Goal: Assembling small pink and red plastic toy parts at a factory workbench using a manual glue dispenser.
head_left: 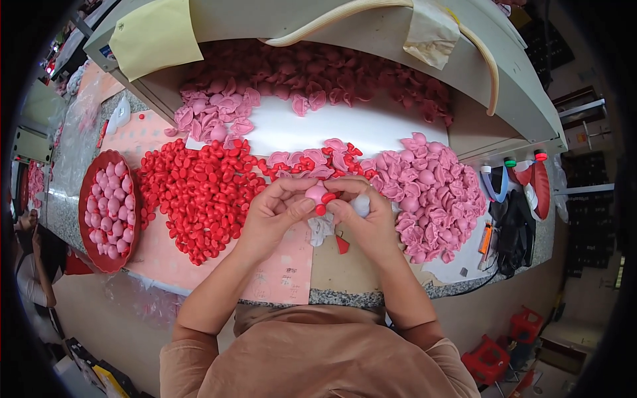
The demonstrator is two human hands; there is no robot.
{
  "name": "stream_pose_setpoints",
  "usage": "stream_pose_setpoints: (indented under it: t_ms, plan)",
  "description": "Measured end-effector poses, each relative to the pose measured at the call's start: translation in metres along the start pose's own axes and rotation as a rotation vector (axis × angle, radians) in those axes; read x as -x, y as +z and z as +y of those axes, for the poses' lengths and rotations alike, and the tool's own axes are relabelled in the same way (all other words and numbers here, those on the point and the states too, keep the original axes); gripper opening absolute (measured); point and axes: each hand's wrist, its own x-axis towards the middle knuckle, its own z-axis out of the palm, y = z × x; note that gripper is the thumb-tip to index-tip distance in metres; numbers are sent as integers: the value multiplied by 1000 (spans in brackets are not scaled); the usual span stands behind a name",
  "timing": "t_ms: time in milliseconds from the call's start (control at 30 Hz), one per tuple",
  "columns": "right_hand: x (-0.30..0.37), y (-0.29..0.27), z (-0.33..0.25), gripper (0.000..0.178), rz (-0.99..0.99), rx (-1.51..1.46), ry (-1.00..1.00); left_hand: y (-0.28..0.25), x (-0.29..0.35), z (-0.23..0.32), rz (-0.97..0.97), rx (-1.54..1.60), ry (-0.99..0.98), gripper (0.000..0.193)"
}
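Both hands meet over the middle of the table. Between the fingertips of my left hand (274, 212) is a small pink ball (316, 193). My right hand (367, 222) is closed, pinching a small red oval piece (328, 198) against the ball's right side. Another red bit shows just under the ball. A whitish, rounded, translucent object (361, 205) sits at my right fingers; its kind cannot be made out. Left of my hands spreads a heap of glossy red pieces (202, 192). To their right lies a pile of pink petal-edged cups and balls (434, 192).
A red scalloped tray (88, 249) of pink balls stands at the far left. A grey cabinet (358, 26) arches over more pink parts (318, 73) behind. At right are an orange lighter-like item (486, 237) and a black bag (516, 232). Red stools (488, 361) stand below.
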Motion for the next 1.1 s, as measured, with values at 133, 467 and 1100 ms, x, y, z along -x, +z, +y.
stream_pose_setpoints:
  t_ms: [133, 467, 1100]
  plan:
    - [-1, 5, -5, 27, 70, -194, 101, 7, 0, -2, -107, -121, 185, 42]
    - [-3, 0, -7, 40, -73, -347, 247, 13, 4, -5, -82, -224, 162, 44]
    - [3, 1, -3, 32, -139, -456, 353, 8, 8, -2, -112, -199, 87, 40]
